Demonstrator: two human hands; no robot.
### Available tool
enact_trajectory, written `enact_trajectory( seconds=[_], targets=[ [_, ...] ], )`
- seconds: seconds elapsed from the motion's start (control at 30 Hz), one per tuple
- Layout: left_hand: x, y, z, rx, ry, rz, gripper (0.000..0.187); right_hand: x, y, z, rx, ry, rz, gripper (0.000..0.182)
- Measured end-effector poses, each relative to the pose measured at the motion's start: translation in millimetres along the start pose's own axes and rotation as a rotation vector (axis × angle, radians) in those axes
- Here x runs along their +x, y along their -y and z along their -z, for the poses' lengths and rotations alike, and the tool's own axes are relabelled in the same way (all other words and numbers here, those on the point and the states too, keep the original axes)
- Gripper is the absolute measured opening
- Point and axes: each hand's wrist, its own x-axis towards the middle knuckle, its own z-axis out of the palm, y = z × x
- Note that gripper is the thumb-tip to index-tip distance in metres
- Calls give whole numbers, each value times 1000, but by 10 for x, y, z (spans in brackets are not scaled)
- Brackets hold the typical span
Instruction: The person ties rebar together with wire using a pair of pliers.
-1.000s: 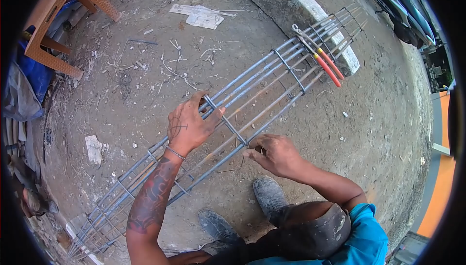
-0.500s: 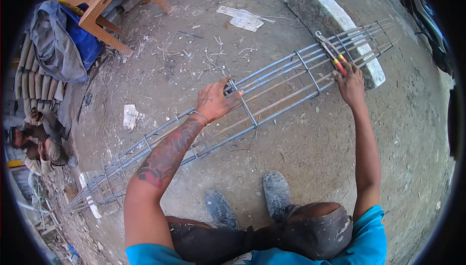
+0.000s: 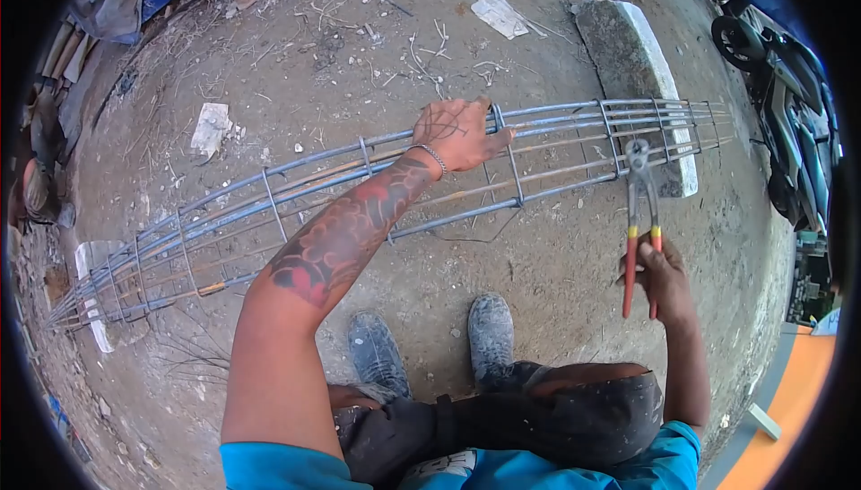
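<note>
Cage: we see a long rebar cage (image 3: 556, 145) lying across the dirt ground (image 3: 556, 275), running from the lower left to the upper right of the view, its long bars tied by square stirrups.
Far end: the cage's right end rests on a concrete block (image 3: 628, 51).
Near end: its left end sits over a pale slab (image 3: 88, 261) at the left edge.
Left hand: our left hand (image 3: 457, 136) lies on top of the cage about midway along, fingers closed over the upper bars just beside a stirrup (image 3: 513, 163).
Wrist: a thin bracelet (image 3: 433, 158) rings the left wrist, and the forearm carries a dark and red tattoo.
Right hand: our right hand (image 3: 662, 277) is clear of the cage, held above the ground below its right part, and is clenched around the handles of the pincers.
Pincers: the red-handled pincers (image 3: 639, 212) stand nearly upright, handles down in the fist, metal head up and in front of the cage's lower bars; we cannot tell whether the head touches a bar.
Feet: two dusty shoes (image 3: 435, 346) stand on the ground just below the cage.
Surroundings: paper scraps (image 3: 491, 8) lie beyond the cage, and a parked motorbike (image 3: 780, 95) stands at the right edge.
</note>
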Motion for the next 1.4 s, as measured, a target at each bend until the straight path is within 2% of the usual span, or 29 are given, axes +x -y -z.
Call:
enact_trajectory(
  seconds=[0.07, 0.17, 0.2, 0.27, 0.5, 0.63, 0.77, 0.83, 0.97, 1.07, 1.17, 1.27, 1.33, 1.37, 1.4],
  targets=[
    [-4, 17, -9, -23, -22, -26, 65, -243, 5, -285, 102, 124, -234, 19],
    [-45, 10, 39, -46, -2, -28, 57, -309, -87, -456, 146, 328, -351, 19],
    [-44, 26, 43, -65, 6, -36, 57, -320, -46, -526, 140, 311, -363, 19],
    [-26, 72, 27, -59, -16, -83, 62, -319, 46, -667, -165, 285, -313, 21],
    [35, 89, -35, -93, -69, -157, 58, -350, 228, -893, -582, 225, -368, 31],
    [38, 106, -69, -106, -68, -147, 58, -330, 157, -907, -589, 208, -313, 30],
    [36, 101, -83, -99, -98, -153, 57, -293, 228, -968, -695, 210, -379, 29],
    [35, 100, -77, -87, -100, -161, 57, -271, 165, -974, -701, 200, -259, 28],
    [6, 89, -45, -87, -89, -172, 57, -275, 177, -985, -781, 202, -291, 27],
    [19, 90, -55, -71, -79, -160, 57, -276, 126, -988, -772, 215, -184, 23],
    [33, 101, -77, -61, -95, -181, 57, -295, 136, -1035, -715, 161, -262, 19],
    [12, 78, -25, -97, -51, -143, 57, -296, 108, -1035, -741, 128, -182, 22],
    [6, 85, -30, -89, -66, -145, 59, -292, 123, -1057, -704, 97, -332, 28],
    [7, 83, -32, -86, -76, -146, 60, -277, 150, -1088, -703, 96, -328, 28],
    [3, 67, -2, -83, -79, -149, 60, -251, 188, -1128, -735, 149, -413, 33]
  ],
)
